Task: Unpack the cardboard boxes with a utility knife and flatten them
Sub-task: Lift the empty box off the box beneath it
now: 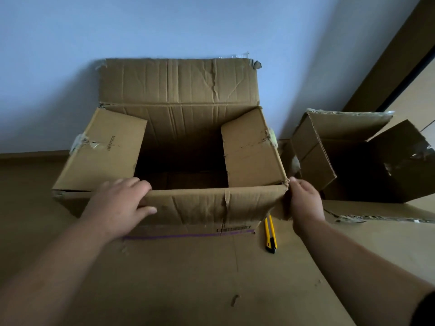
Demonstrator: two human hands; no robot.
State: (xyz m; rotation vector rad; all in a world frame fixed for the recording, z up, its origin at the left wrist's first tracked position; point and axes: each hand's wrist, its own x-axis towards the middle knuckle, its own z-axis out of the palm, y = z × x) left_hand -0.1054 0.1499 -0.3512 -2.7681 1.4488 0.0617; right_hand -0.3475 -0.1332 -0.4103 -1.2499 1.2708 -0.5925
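A large open cardboard box stands on the floor against the wall, its four flaps spread and its inside dark and bare. My left hand lies over the near rim at the left, fingers curled over the edge, thumb on the front wall. My right hand grips the box's near right corner. A yellow and black utility knife lies on the near flap, between my hands and just under the box's right corner, held by neither hand.
A smaller open cardboard box lies on its side to the right, with torn tape on its flaps. A pale wall rises behind the big box. A wooden door frame runs up the right.
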